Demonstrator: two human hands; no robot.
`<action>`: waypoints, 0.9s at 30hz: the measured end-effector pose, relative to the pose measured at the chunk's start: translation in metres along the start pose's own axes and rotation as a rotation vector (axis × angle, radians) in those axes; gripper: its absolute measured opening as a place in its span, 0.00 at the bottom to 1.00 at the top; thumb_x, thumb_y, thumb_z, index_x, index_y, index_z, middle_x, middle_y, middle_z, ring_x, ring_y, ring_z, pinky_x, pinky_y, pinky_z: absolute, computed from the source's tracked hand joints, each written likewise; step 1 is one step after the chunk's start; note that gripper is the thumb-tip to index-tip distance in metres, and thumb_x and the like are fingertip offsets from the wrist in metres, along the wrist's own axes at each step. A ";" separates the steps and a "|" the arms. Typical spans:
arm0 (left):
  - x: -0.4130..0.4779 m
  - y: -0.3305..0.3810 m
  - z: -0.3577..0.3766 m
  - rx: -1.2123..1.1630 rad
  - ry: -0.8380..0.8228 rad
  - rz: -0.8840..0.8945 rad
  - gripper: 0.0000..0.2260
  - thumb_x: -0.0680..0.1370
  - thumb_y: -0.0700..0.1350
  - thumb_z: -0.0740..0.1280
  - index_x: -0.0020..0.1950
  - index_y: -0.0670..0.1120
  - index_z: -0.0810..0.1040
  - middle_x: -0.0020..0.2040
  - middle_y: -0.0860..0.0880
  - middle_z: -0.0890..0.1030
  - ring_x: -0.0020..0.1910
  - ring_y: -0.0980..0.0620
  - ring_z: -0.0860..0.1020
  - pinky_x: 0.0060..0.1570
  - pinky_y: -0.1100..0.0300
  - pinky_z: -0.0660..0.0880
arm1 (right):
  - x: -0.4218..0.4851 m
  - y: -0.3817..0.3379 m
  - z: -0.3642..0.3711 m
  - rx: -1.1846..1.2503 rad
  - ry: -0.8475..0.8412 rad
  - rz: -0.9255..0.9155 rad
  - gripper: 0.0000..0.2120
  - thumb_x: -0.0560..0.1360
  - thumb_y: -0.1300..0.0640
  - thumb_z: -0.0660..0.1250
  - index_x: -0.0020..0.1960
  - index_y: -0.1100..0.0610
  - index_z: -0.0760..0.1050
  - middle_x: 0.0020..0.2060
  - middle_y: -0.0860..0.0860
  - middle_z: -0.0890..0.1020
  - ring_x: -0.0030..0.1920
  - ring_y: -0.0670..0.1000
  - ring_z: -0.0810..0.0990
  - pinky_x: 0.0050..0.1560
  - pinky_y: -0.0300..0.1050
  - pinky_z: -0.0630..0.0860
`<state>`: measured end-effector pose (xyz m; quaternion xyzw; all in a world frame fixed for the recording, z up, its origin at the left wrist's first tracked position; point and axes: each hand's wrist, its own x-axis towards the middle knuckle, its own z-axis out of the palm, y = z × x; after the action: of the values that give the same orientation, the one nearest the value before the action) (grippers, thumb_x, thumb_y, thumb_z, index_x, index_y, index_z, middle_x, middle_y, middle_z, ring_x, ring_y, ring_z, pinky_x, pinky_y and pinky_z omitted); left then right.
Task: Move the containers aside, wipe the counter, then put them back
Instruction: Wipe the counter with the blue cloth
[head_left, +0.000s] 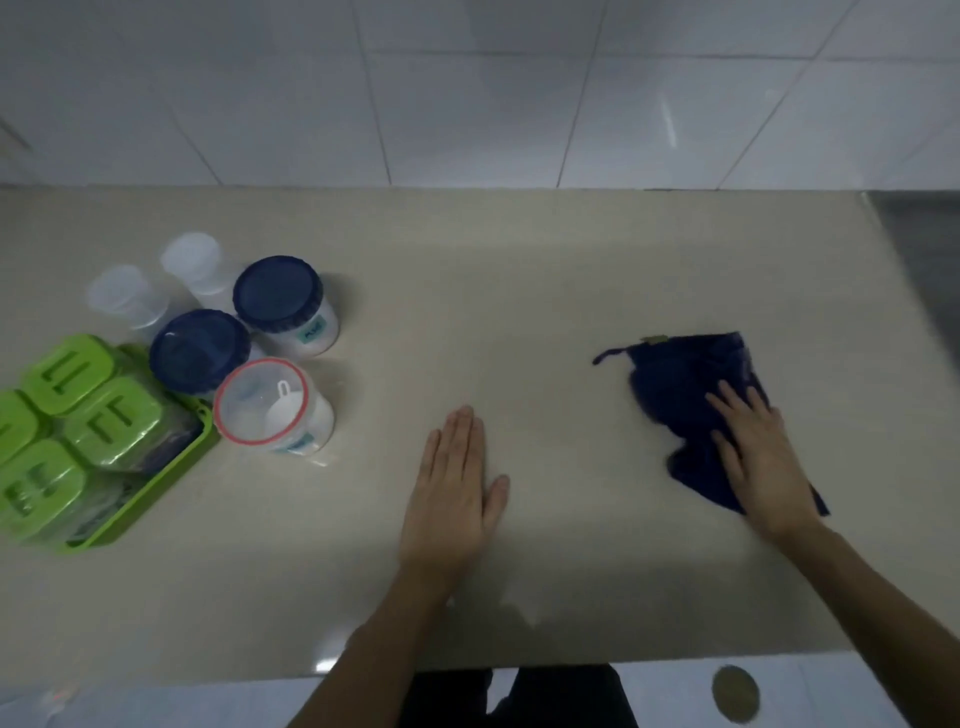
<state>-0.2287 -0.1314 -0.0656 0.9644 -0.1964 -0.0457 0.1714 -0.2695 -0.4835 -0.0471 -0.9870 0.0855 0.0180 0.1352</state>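
Note:
A dark blue cloth (685, 379) lies crumpled on the beige counter (519, 291) at the right. My right hand (758, 457) presses flat on the cloth's near part, fingers spread. My left hand (457, 483) rests flat on the bare counter in the middle, holding nothing. At the left stand the containers: two jars with dark blue lids (278, 293) (200, 351), a clear jar with a red-rimmed lid (262, 402) holding a white scoop, and two small clear tubs (192, 257) (122, 293).
A green tray (156, 499) with several green-lidded boxes (111, 423) sits at the far left edge. A white tiled wall (467, 93) backs the counter. A steel surface (919, 249) adjoins the counter on the right. The front edge runs near my forearms.

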 end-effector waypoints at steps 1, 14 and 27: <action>0.001 0.000 0.002 -0.004 0.010 -0.003 0.29 0.80 0.53 0.56 0.76 0.38 0.59 0.77 0.42 0.58 0.78 0.48 0.55 0.77 0.52 0.50 | 0.001 -0.003 0.001 -0.012 0.023 0.072 0.22 0.80 0.52 0.50 0.73 0.52 0.62 0.74 0.53 0.63 0.75 0.59 0.58 0.74 0.58 0.54; 0.000 -0.001 -0.007 -0.069 0.029 -0.019 0.27 0.79 0.46 0.59 0.76 0.40 0.57 0.76 0.42 0.63 0.77 0.49 0.57 0.75 0.48 0.58 | 0.063 -0.196 0.069 -0.057 -0.028 -0.314 0.23 0.78 0.49 0.51 0.72 0.51 0.65 0.72 0.52 0.68 0.73 0.57 0.65 0.74 0.59 0.59; 0.001 0.001 -0.001 -0.048 0.046 -0.029 0.28 0.78 0.46 0.60 0.75 0.35 0.59 0.76 0.39 0.61 0.77 0.44 0.57 0.76 0.49 0.55 | 0.023 -0.057 0.021 -0.036 0.064 0.040 0.20 0.80 0.52 0.51 0.72 0.52 0.65 0.73 0.51 0.67 0.75 0.57 0.59 0.72 0.62 0.58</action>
<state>-0.2278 -0.1331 -0.0647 0.9635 -0.1773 -0.0307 0.1980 -0.2367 -0.4272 -0.0538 -0.9874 0.1089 -0.0092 0.1141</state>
